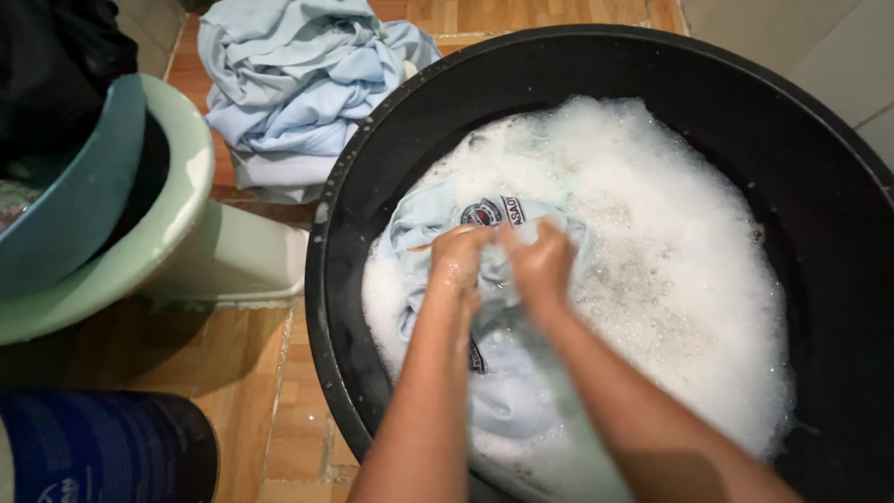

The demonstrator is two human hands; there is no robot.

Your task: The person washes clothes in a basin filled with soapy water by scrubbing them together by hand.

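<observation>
— Both grips are clamped on the same thing: our left hand (456,261) and our right hand (542,264) each bunch a fold of the pale blue wet cotton garment (507,373), fists set close together, knuckles nearly touching. We judge the cloth is pinched that way so one fold can rub against the other.

— And where does the garment lie?

— In the near-left part of the wide round black plastic basin (838,214), half sunk, with a round dark printed badge (481,212) turned up just beyond our fingers. The fabric looks limp, heavy and slick; it sags between our forearms toward the near rim.

— What surrounds it in the basin?

— Thick white soap foam (670,261), fine-bubbled and fluffy, spreading to the right and far side. Our hands are wet from it.

— Nearer to us, on the floor?

— At the lower left, a dark blue round plastic container (102,447), its side glossy. It stands on the brown glazed tiled floor (279,410), which looks smooth.

— Farther out?

— On the left, a pale green ceramic bowl-shaped fixture (186,214) with a teal plastic basin (74,196) tipped inside it. Beyond that, a crumpled heap of light blue dry cloth (298,93) rests on the floor just beside the black basin's far-left rim, apart from the water.
</observation>
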